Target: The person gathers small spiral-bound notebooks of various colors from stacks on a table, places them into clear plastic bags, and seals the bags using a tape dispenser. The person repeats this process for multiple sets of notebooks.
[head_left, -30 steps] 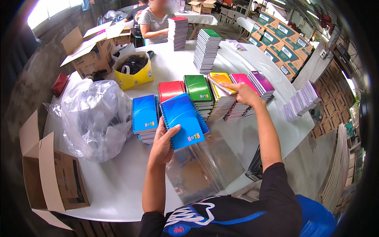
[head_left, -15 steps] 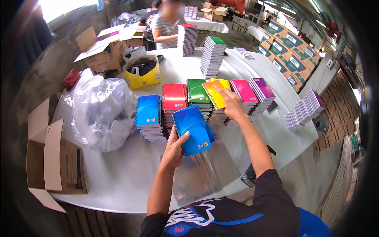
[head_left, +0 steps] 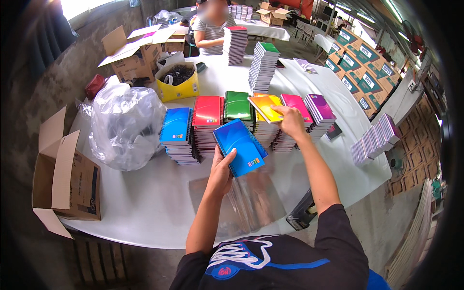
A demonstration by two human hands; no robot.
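While the left hand (head_left: 222, 170) is gripping a blue notebook (head_left: 240, 146) mid-frame, thumb on top, likely so it is not slipping, the right hand (head_left: 292, 123) is grasping a yellow notebook (head_left: 266, 110) with its fingers, over the row of stacks (head_left: 238, 106). The stacks are standing by color, maybe for easy picking. At frame left, a puffy plastic bag (head_left: 128, 128) is taking up table (head_left: 145, 208) room.

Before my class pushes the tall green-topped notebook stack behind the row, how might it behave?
The tall stack would probably tip, being much taller than wide. It might slide apart in layers, since no band shows around it.
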